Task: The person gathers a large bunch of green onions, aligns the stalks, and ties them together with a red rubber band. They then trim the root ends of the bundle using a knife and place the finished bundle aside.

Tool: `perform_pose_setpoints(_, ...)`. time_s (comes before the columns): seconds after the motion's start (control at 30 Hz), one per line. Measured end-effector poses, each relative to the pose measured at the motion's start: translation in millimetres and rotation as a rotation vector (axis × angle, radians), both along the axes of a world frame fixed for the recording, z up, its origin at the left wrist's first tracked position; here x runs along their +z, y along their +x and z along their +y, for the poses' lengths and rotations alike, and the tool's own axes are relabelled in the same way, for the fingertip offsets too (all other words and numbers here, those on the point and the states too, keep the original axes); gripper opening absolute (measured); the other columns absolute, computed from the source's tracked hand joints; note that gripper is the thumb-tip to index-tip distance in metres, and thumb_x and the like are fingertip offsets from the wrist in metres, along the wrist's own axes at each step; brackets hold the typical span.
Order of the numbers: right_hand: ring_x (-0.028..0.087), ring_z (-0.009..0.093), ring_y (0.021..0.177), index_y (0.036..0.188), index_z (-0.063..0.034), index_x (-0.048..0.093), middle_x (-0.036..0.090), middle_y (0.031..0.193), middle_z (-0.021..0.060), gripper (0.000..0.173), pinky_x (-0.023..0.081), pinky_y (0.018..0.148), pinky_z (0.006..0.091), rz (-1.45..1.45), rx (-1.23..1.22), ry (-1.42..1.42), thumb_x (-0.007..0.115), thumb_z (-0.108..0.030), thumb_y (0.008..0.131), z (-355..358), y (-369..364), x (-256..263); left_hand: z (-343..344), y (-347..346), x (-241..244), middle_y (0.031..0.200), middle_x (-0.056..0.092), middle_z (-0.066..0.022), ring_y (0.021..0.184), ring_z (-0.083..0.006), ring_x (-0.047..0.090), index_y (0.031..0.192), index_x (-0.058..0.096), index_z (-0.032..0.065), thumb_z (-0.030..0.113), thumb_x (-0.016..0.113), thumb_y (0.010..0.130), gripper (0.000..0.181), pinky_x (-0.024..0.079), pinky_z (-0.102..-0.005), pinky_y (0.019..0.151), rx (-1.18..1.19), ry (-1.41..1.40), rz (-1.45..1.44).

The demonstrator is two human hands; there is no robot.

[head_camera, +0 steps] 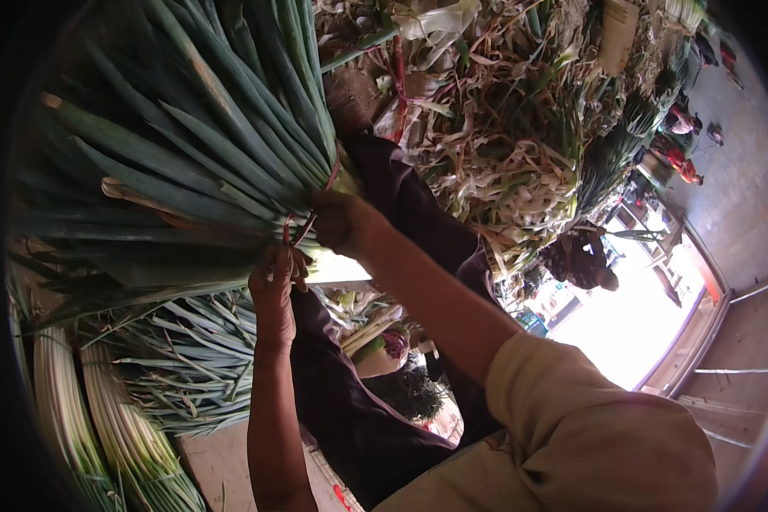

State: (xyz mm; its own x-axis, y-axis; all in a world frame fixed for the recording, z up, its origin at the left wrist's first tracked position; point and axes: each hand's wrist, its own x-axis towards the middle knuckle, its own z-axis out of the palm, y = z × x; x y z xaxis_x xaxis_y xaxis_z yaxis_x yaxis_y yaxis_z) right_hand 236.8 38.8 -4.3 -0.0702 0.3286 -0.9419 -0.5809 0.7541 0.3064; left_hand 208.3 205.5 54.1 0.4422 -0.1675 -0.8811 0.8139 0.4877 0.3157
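Note:
A large bundle of green onions (pixel 230 153) lies before me, its dark green leaves fanned to the upper left and its pale stalks partly behind my hands. A thin reddish tie (pixel 336 171) runs around the stalks where the leaves begin, with a loop rising between my hands. My left hand (pixel 276 269) pinches the tie at the lower side of the bundle. My right hand (pixel 342 221) is closed on the tie against the stalks, just right of the loop. The fingertips of my right hand are partly hidden.
Tied bundles of green onions (pixel 112 390) lie at lower left, beside more loose-leaved ones (pixel 198 358). Peeled husks and leaves (pixel 499 173) cover the ground at upper right. A person (pixel 576 256) crouches near the bright doorway (pixel 640 320); several others are farther off. My dark trousers (pixel 358 397) are beneath my arms.

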Motion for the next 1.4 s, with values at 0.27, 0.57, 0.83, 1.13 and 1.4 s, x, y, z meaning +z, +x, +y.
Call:
perform_pose_setpoints(0.27, 0.044, 0.017, 0.035, 0.060, -0.0024, 0.055, 0.045, 0.046, 0.0049, 0.022, 0.028, 0.033, 0.0298, -0.013, 1.102, -0.509, 0.065, -0.014, 0.077, 17, 45, 14, 1, 1, -2, 0.071, 0.053, -0.0013, 0.060, -0.0071, 0.046, 0.083, 0.056, 0.0066, 0.032, 0.058, 0.091, 0.026, 0.034, -0.0228, 0.052, -0.026, 0.006, -0.010)
perform_pose_setpoints(0.57, 0.036, 0.009, 0.037, 0.068, -0.0060, 0.049, 0.038, 0.049, -0.0019, 0.016, 0.024, 0.035, 0.0238, 0.139, 0.246, -0.212, 0.061, -0.008, 0.079, -1, 15, -19, -1, -8, -3, 0.074, 0.055, -0.0011, 0.065, -0.0077, 0.047, 0.083, 0.057, 0.0062, 0.029, 0.056, 0.092, 0.024, 0.035, -0.0244, 0.057, 0.038, 0.004, -0.007)
perform_pose_setpoints(0.83, 0.039, 0.013, 0.037, 0.067, -0.0028, 0.056, 0.042, 0.049, 0.0020, 0.012, 0.024, 0.035, 0.0265, 0.027, 0.733, -0.404, 0.062, -0.008, 0.076, 5, 29, 4, -1, -9, -4, 0.077, 0.056, -0.0011, 0.068, -0.0083, 0.047, 0.081, 0.055, 0.0077, 0.028, 0.053, 0.093, 0.024, 0.036, -0.0245, 0.060, 0.047, -0.016, -0.052)
perform_pose_setpoints(1.13, 0.053, 0.018, 0.041, 0.068, 0.0061, 0.060, 0.053, 0.053, 0.0100, 0.016, 0.035, 0.034, 0.0304, -0.207, 1.380, -0.534, 0.064, -0.008, 0.074, 12, 54, 21, -12, -10, 5, 0.085, 0.063, -0.0023, 0.070, -0.0083, 0.051, 0.090, 0.062, 0.0024, 0.020, 0.055, 0.092, 0.020, 0.043, -0.0236, 0.069, 0.019, 0.271, -0.131)
perform_pose_setpoints(1.4, 0.061, 0.017, 0.053, 0.081, -0.0011, 0.063, 0.056, 0.056, 0.0066, 0.012, 0.045, 0.049, 0.0315, -1.285, 1.694, -0.870, 0.065, -0.013, 0.079, 14, 35, 45, -3, -42, 17, 0.091, 0.060, -0.0024, 0.074, -0.0085, 0.052, 0.098, 0.061, 0.0019, 0.016, 0.055, 0.091, 0.016, 0.043, -0.0234, 0.065, -0.103, 0.594, -0.125)
